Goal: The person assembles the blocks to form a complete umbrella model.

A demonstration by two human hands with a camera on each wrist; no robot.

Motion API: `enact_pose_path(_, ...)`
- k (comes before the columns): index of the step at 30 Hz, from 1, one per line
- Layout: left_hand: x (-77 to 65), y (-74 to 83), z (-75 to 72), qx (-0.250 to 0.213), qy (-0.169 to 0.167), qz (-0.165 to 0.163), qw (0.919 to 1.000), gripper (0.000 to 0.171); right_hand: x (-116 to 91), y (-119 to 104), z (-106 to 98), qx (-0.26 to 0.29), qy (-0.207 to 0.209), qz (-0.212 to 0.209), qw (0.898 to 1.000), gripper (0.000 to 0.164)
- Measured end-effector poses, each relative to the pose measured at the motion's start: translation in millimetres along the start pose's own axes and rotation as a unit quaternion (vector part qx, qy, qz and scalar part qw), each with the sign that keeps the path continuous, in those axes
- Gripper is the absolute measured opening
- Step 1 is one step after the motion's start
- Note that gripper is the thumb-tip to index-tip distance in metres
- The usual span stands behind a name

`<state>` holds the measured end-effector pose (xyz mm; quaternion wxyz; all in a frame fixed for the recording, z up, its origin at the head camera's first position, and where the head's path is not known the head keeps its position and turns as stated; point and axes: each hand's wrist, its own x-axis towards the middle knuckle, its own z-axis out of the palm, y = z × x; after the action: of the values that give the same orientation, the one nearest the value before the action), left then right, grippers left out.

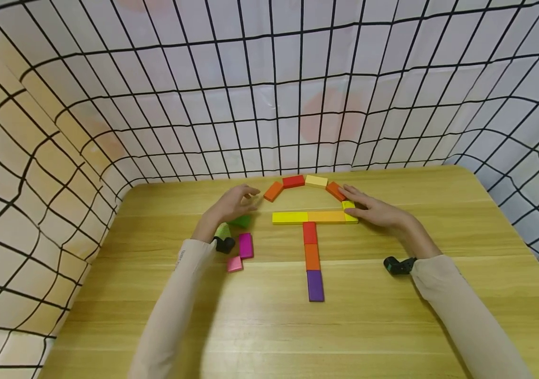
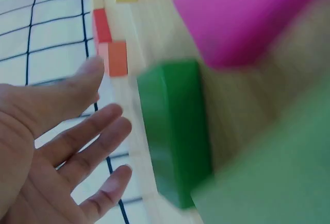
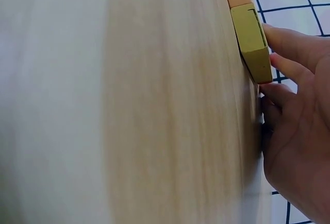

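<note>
My right hand [image 1: 376, 209] is at the right end of a flat row of blocks, its thumb and fingers on either side of a small yellow block [image 1: 348, 204]. Its outer fingertips reach the orange-red block [image 1: 335, 191]. In the right wrist view a yellow block [image 3: 251, 36] lies against the fingertips; part of the grip is hidden. Empty and with fingers spread, my left hand [image 1: 232, 204] hovers over a green block [image 1: 240, 221], left of the orange block [image 1: 273, 191]. The green block [image 2: 175, 131] appears beside the fingers in the left wrist view.
An arc continues through red [image 1: 293, 181] and pale yellow [image 1: 317, 181] blocks. Yellow [image 1: 290, 218] and orange [image 1: 326, 217] blocks form the row, above a column ending in purple [image 1: 315, 286]. Magenta [image 1: 246, 246], pink [image 1: 235, 264] and light green [image 1: 223, 230] blocks lie left. Black netting [image 1: 274, 84] encloses the table.
</note>
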<state>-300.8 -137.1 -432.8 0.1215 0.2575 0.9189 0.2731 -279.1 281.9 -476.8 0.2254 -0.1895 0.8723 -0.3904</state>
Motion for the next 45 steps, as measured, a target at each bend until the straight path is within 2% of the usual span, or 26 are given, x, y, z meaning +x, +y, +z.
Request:
enact_pose_path(5,-31.3,-8.6,-1.6,-0.002,-0.001,0.016,0.9999,0.047,-1,-1,0,0.0,0.002,-0.001,1.0,0.071)
enact_pose_path(7,-41.5,-10.2,-0.1,0.01,-0.004,0.022,0.9997,0.047,-1,-2,0,-0.001,0.003,-0.004,1.0,0.071)
enact_pose_path(13,-58.9,-15.1,5.0,0.043,0.013,0.029,0.9986,0.043,-1,-4,1,-0.001,0.005,-0.007,1.0,0.071)
enact_pose_path(24,-60.6,-23.9,11.0,0.021,0.034,0.01,0.9992,0.052,2,-1,2,0.001,0.003,-0.003,1.0,0.072)
enact_pose_path(28,-61.4,-24.6,10.3,0.008,0.019,-0.003,0.9998,0.052,2,-2,2,0.0,0.003,-0.004,1.0,0.072)
enact_pose_path(34,-65.3,-26.8,3.3,-0.027,-0.025,-0.007,0.9993,0.057,2,-4,3,0.005,0.003,-0.009,1.0,0.072)
enact_pose_path(37,-65.9,-27.4,0.1,-0.038,-0.037,-0.018,0.9984,0.057,3,-5,3,0.005,0.004,-0.01,1.0,0.072)
enact_pose_path(41,-65.0,-25.9,-1.2,-0.041,-0.032,-0.032,0.9981,0.054,2,-4,3,0.004,0.001,-0.007,1.0,0.072)
enact_pose_path(45,-62.2,-23.2,1.2,-0.042,-0.01,-0.035,0.9985,0.05,2,-3,3,-0.004,0.001,-0.009,1.0,0.072)
